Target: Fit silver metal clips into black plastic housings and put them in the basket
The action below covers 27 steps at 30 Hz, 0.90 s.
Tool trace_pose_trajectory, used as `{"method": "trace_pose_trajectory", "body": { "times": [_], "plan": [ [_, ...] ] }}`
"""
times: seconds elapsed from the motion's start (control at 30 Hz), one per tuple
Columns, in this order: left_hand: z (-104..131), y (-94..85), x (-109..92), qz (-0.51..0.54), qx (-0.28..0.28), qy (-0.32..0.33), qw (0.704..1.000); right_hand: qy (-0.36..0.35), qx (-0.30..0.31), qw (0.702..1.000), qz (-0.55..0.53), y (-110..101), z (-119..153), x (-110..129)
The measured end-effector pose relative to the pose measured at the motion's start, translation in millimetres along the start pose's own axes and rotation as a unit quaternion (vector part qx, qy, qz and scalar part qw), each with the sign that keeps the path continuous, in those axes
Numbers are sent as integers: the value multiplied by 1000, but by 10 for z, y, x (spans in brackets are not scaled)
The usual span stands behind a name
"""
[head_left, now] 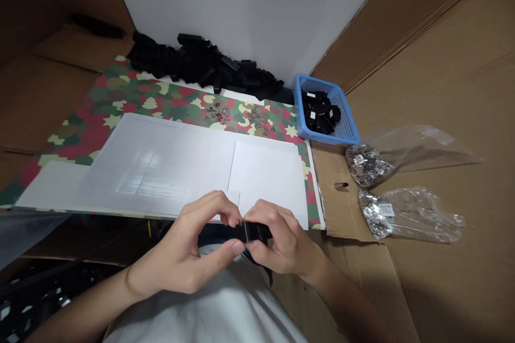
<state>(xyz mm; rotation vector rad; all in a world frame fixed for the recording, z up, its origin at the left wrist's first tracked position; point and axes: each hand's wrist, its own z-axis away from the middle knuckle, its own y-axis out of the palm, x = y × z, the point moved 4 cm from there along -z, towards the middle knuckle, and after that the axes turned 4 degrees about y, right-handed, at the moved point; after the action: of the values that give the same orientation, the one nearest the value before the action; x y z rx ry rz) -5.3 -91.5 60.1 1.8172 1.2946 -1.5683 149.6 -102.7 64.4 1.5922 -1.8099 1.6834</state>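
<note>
Just in front of my body, below the table's near edge, both hands grip a small black plastic part (pixel 253 231). My left hand (pixel 197 241) pinches its left end, the thumb below and the index finger bent over the top. My right hand (pixel 284 236) closes around the right end, hiding much of it. A thin metallic glint shows at the part's top edge, close to the left fingertips; what it is I cannot make out. The white sheet (pixel 173 166) on the table lies just beyond my hands.
Black plastic parts (pixel 201 61) are heaped along the back wall. Two piles of small metal pieces (pixel 217 112) lie on the camouflage-patterned cover (pixel 161 101). A blue basket (pixel 348 128) holds more black parts. On cardboard at right are two clear bags (pixel 418 144) of metal pieces.
</note>
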Motion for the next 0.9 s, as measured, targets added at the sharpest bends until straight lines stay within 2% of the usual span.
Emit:
{"method": "trace_pose_trajectory", "body": {
  "times": [0.17,0.4,0.77,0.83,0.9],
  "plan": [
    [0,-12,18,37,-18,24,999,34,74,996,36,56,19,-15],
    [55,-11,5,4,-41,89,995,51,81,995,36,114,53,-25],
    [114,15,-10,-48,-39,107,992,74,105,991,26,124,62,-48],
    [108,20,-11,-53,-49,108,992,97,111,989,3,118,55,-53],
    [94,2,-11,-49,-55,105,992,155,130,977,-69,123,54,-86]
  ]
}}
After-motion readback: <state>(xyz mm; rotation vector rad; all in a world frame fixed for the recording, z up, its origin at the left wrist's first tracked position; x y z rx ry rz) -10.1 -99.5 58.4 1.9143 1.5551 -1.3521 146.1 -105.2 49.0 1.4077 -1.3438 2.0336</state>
